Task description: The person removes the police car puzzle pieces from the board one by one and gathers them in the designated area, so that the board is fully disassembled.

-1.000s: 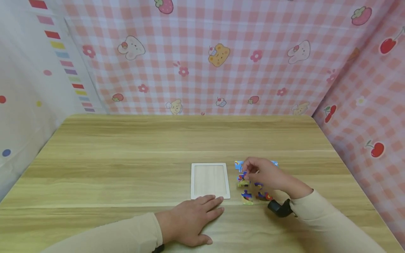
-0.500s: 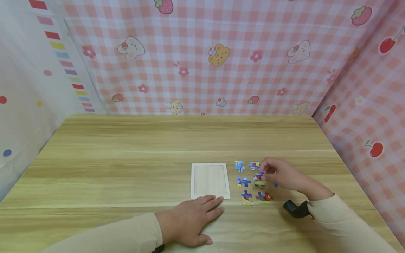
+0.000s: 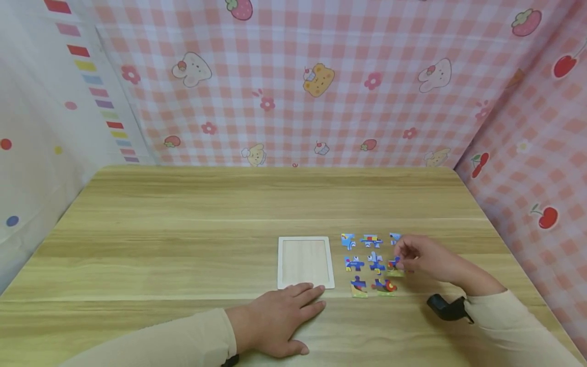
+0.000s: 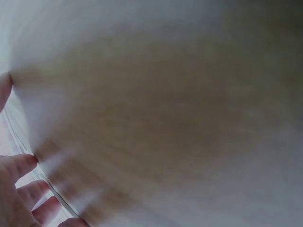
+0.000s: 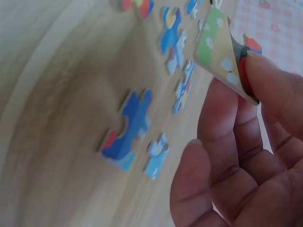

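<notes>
My left hand [image 3: 277, 321] lies flat on the table, fingers spread, fingertips at the near edge of a white puzzle frame [image 3: 281, 262] with a bare wooden base. Between thumb and fingers, my right hand [image 3: 424, 257] pinches a jigsaw piece [image 5: 227, 52] with a green flowered edge, a yellowish band and some red. It is held up off the table in the right wrist view, over the right side of the laid-out pieces. Below it in that view lie a blue-and-red piece [image 5: 130, 125] and a small light-blue piece [image 5: 157, 153]. In the left wrist view, left fingers [image 4: 31, 194] show at the corner.
Several loose jigsaw pieces lie in rough rows right of the frame, among them a sky-blue corner piece [image 3: 347, 240] and a yellow-green one [image 3: 359, 288]. A black wrist camera [image 3: 447, 307] sticks out below the right wrist. A pink checked cloth [image 3: 284, 76] hangs behind the table.
My right hand has moved rightward across the pieces, carrying the jigsaw piece from the left column to the right side and uncovering pieces behind it. My left hand has stayed put.
</notes>
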A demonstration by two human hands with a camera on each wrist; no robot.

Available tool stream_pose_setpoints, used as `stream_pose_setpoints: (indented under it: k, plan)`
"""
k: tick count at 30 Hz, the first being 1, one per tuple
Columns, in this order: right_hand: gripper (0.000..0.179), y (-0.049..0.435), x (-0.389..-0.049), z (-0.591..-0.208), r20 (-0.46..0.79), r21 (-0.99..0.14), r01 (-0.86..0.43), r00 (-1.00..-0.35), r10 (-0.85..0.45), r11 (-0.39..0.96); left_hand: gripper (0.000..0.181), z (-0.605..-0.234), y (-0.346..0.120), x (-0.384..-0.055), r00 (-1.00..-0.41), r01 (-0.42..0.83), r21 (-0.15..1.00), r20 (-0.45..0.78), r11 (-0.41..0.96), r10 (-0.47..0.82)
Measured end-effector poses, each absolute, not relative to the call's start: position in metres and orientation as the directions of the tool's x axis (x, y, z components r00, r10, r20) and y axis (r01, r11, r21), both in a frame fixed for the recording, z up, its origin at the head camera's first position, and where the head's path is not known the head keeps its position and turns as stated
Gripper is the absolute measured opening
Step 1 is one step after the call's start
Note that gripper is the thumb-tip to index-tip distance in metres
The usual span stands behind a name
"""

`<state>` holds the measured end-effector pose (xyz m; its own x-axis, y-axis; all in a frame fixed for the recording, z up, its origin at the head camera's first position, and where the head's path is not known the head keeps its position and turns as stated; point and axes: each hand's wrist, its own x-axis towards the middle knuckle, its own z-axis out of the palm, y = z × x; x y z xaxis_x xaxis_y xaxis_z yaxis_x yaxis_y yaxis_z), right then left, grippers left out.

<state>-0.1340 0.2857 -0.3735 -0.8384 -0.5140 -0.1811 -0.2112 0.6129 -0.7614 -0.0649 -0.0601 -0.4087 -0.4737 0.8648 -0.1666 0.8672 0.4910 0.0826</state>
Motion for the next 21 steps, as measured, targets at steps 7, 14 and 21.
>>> stream_pose_setpoints:
  k: [7,14,21]
  plan:
    - [0.012,0.295,-0.131,-0.378,-0.145,-0.713,-0.292,-0.828,-0.542,0.637,0.074,-0.407,-0.06,-0.064,-0.479,0.863,0.085,-0.173,0.498,0.86]
    - [0.011,0.304,-0.129,-0.383,-0.164,-0.713,-0.284,-0.821,-0.546,0.641,0.074,-0.408,-0.06,-0.064,-0.482,0.861,0.089,-0.173,0.501,0.859]
    - [0.01,0.314,-0.127,-0.39,-0.154,-0.765,-0.282,-0.793,-0.589,0.58,0.074,-0.409,-0.059,-0.065,-0.481,0.859,0.098,-0.186,0.503,0.857]
